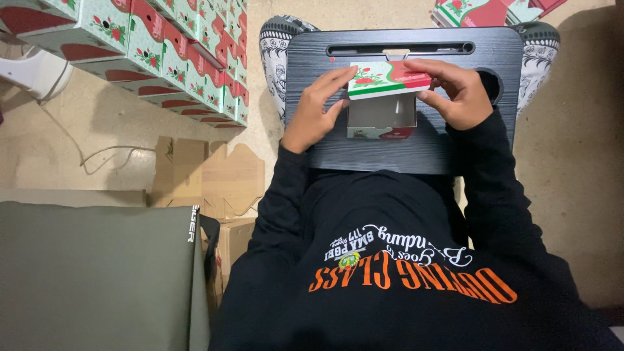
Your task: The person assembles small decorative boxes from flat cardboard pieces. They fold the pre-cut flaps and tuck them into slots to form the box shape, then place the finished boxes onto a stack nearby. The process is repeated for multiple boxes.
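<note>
While both hands, left hand (318, 107) and right hand (455, 91), pinch the small printed box (383, 97), its lid flap's open, so folding's roughly halfway; stacked finished boxes (175, 58) sit nearby.

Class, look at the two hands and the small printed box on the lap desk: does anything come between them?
Nothing visible does. The left hand and right hand both touch the box directly, holding its lid flap.

A dark ribbed lap tray (390, 153) bears one small open carton (381, 121) — red, green, white.
</note>
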